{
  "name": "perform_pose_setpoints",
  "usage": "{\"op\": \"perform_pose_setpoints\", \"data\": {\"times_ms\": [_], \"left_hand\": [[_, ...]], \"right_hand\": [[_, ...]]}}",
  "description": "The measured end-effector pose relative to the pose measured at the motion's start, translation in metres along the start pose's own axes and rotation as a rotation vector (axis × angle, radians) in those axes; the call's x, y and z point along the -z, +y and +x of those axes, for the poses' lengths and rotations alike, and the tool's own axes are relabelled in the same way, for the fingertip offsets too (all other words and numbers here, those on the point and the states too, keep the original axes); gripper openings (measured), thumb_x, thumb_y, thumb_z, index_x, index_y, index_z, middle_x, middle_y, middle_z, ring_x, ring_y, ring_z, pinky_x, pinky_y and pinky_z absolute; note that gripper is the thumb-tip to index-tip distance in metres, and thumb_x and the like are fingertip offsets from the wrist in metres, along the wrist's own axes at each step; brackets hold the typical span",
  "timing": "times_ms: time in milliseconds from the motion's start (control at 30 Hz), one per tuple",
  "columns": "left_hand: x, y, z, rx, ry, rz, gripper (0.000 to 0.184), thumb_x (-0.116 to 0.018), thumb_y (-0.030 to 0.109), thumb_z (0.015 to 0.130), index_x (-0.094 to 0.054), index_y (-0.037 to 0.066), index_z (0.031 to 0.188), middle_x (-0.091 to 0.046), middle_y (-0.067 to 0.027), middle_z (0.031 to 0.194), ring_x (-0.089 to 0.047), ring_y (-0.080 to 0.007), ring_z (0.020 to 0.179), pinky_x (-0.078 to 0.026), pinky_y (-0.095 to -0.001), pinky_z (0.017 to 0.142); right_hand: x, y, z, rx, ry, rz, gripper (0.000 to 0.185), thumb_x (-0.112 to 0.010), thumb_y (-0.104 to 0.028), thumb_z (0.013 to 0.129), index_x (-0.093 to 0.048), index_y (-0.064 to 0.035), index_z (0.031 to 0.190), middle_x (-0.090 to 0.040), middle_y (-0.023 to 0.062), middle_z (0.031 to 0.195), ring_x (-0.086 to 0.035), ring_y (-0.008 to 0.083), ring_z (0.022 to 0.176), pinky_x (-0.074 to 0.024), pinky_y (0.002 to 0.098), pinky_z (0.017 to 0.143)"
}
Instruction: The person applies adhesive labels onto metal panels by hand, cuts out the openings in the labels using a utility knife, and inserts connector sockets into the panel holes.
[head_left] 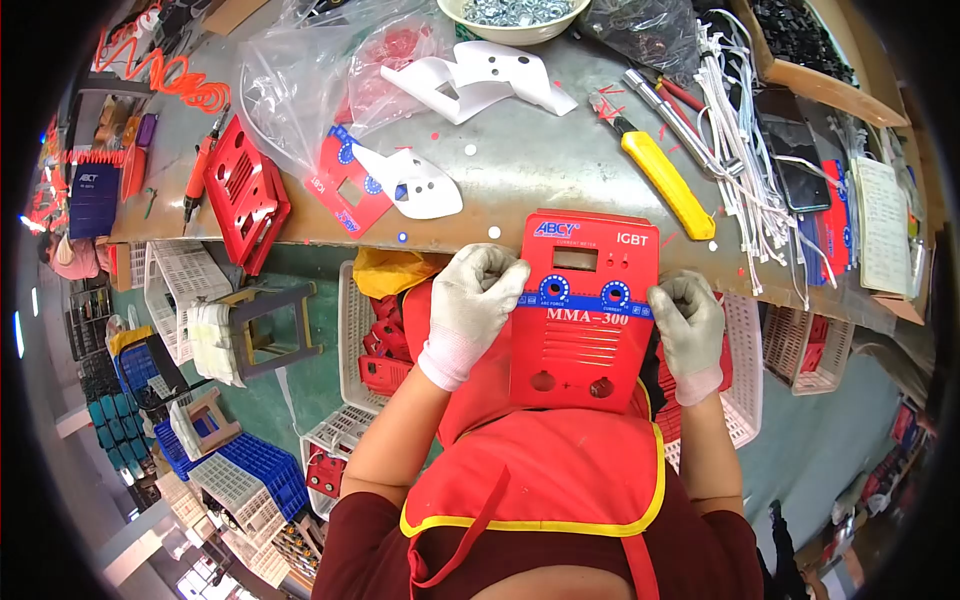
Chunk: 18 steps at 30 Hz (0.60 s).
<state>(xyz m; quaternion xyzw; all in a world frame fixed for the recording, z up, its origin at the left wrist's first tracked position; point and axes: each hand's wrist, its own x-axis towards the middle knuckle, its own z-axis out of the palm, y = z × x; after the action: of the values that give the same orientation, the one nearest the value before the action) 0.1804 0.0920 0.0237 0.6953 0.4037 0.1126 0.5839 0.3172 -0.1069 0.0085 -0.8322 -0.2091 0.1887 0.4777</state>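
A red front panel (590, 350) printed MMA-300 is held upright before my apron, at the near edge of the bench. It has a rectangular window, two dial holes on a blue band, and slots below. My left hand (470, 310), in a white glove, pinches its left edge. The gloved fingers of my right hand (690, 335) are curled at its right edge. Another red panel (245, 195) rests at the bench edge on the left. Between them lie a red-and-blue printed sticker sheet (350, 185) and peeled white backing paper (410, 183).
A yellow utility knife (665, 185), a metal socket tool (690, 125) and white cable ties (735, 190) lie on the right. A bowl (515, 28) of metal hardware stands at the back. Crates holding red panels (385, 355) sit beneath the bench (480, 195).
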Motion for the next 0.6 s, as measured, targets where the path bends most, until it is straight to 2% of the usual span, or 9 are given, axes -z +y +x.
{"op": "perform_pose_setpoints", "data": {"times_ms": [200, 267, 400, 600], "left_hand": [[0.0015, -0.0006, 0.0028, -0.053, 0.013, 0.111, 0.016, -0.065, 0.011, 0.08, -0.062, -0.004, 0.076, -0.059, -0.0071, 0.079, -0.058, -0.0084, 0.064, -0.048, -0.023, 0.059], [0.0011, 0.001, 0.0027, 0.022, 0.015, 0.028, 0.016, -0.065, 0.011, 0.08, -0.063, -0.004, 0.075, -0.06, -0.007, 0.078, -0.058, -0.0089, 0.064, -0.049, -0.0231, 0.059], [0.0019, 0.0002, 0.0039, 0.046, -0.003, 0.013, 0.016, -0.065, 0.012, 0.08, -0.063, -0.004, 0.076, -0.06, -0.0069, 0.076, -0.059, -0.0093, 0.065, -0.049, -0.023, 0.06], [0.0014, 0.0061, 0.0044, 0.076, 0.008, 0.018, 0.017, -0.065, 0.012, 0.08, -0.063, -0.004, 0.076, -0.059, -0.0061, 0.075, -0.058, -0.0083, 0.064, -0.049, -0.0228, 0.06]], "right_hand": [[0.0017, -0.0101, 0.0026, -0.091, -0.017, 0.035, 0.017, -0.064, -0.011, 0.077, -0.059, 0.0033, 0.071, -0.054, 0.0091, 0.074, -0.054, 0.0149, 0.066, -0.0432, 0.0268, 0.06], [0.0022, -0.0097, 0.0035, -0.103, -0.022, 0.038, 0.018, -0.064, -0.011, 0.077, -0.058, 0.0035, 0.07, -0.053, 0.0085, 0.072, -0.052, 0.0142, 0.064, -0.0419, 0.027, 0.058], [0.001, -0.0102, 0.0054, -0.138, -0.013, 0.107, 0.021, -0.065, -0.011, 0.077, -0.055, 0.0041, 0.067, -0.05, 0.0068, 0.068, -0.047, 0.012, 0.059, -0.0382, 0.0277, 0.054], [0.0022, -0.0084, 0.006, -0.078, -0.019, 0.043, 0.021, -0.065, -0.012, 0.078, -0.056, 0.0044, 0.068, -0.05, 0.0059, 0.068, -0.047, 0.0105, 0.058, -0.0379, 0.0266, 0.053]]}}
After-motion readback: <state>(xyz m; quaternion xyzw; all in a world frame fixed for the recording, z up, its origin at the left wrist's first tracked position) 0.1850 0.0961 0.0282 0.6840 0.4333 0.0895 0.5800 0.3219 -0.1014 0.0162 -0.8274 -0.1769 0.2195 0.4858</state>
